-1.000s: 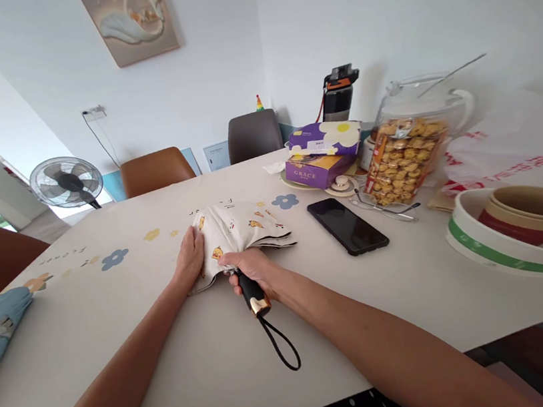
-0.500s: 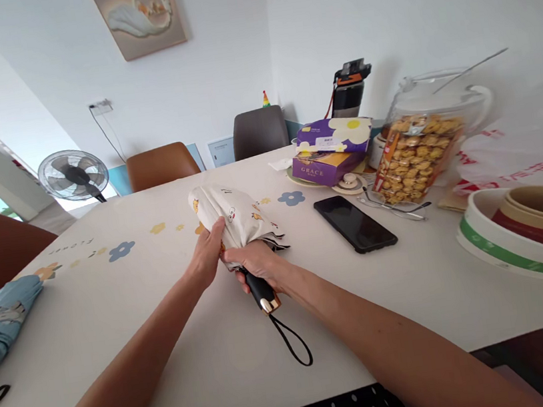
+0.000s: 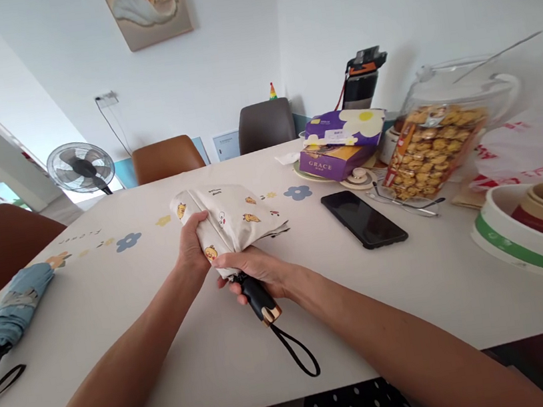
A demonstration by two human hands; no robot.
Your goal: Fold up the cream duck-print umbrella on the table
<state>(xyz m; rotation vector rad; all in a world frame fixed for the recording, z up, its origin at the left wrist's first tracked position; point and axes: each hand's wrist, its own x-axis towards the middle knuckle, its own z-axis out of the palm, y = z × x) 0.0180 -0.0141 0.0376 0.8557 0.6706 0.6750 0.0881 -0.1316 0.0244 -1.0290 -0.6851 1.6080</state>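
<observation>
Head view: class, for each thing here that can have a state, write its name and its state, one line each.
White umbrella: folded down, fabric loose, not rolled tight
Left hand: gripping the white umbrella's fabric
Right hand: closed around the white umbrella near its handle
Blue umbrella: rolled up, lying on the table
Phone: flat, screen dark
Bottle: upright, lid on
Fan: standing, cannot tell if running

A second ago flat against the cream cartoon-printed fabric umbrella (image 3: 238, 218), our left grip (image 3: 192, 245) now curls round its left edge, thumb on top; we see more of the furled light-blue fabric umbrella (image 3: 16, 308).
</observation>
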